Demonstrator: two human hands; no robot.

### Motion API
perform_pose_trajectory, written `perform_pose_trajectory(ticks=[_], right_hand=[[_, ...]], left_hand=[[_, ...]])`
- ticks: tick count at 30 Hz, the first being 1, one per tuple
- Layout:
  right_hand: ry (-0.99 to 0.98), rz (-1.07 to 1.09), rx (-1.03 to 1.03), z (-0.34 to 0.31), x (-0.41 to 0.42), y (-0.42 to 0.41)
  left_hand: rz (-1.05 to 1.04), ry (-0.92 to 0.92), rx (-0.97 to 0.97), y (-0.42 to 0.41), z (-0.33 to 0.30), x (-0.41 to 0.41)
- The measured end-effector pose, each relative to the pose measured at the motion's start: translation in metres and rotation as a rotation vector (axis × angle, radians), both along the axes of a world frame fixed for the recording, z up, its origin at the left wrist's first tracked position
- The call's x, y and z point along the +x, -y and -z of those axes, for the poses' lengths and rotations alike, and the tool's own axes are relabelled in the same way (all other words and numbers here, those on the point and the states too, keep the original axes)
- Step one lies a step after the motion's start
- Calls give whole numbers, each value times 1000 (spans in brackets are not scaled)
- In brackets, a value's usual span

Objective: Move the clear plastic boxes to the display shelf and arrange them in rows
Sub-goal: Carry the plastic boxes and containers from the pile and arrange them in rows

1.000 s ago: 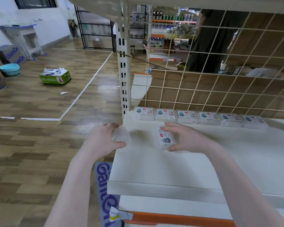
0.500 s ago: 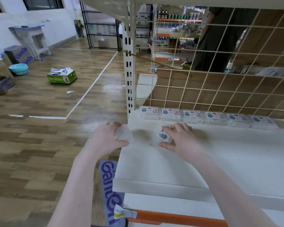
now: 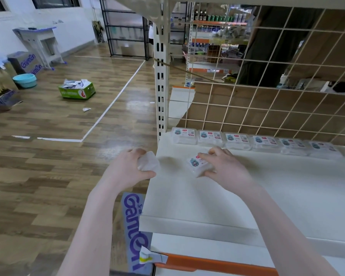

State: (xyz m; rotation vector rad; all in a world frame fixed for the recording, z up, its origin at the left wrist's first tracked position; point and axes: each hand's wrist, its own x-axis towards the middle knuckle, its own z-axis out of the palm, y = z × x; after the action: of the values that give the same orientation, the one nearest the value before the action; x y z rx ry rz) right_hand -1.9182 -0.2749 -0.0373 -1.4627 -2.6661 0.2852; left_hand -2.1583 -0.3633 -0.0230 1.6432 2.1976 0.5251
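Shelf: a white display shelf with a wire grid at its back and a slotted post at its back left corner.
Back row: six clear plastic boxes stand side by side along the back edge, labels up, starting at the post; this looks like the first finished row.
Right hand: the right hand has fingers and thumb curled round one labelled box, which sits low over the shelf near the left edge, in front of the back row and turned a little askew. Whether it touches the shelf I cannot tell.
Left hand: the left hand grips a second box just off the shelf's left edge, probably waiting its turn.
Step in hand: likely starting a second row; the held box needs squaring to the row behind.
Risk: smooth light boxes may slide and nudge their neighbours.
Floor: a printed carton lies below the shelf's left front corner, perhaps the supply.
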Motion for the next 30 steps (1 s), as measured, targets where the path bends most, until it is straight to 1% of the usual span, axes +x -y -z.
perform_pose_trajectory(ticks=[4,14,23,30], right_hand=[[-44,62,66,5,-18,0],[-101,178,116,8,-57,-10],[-127,186,114,10,-57,-16],[-135,142,103,9,-50,-20]], left_hand=[[-4,-15,-4,2,3,-4],[-12,-12,5,4,6,-11],[5,4,-9,-1,6,-9],[24,7,-3,-6,5,-2]])
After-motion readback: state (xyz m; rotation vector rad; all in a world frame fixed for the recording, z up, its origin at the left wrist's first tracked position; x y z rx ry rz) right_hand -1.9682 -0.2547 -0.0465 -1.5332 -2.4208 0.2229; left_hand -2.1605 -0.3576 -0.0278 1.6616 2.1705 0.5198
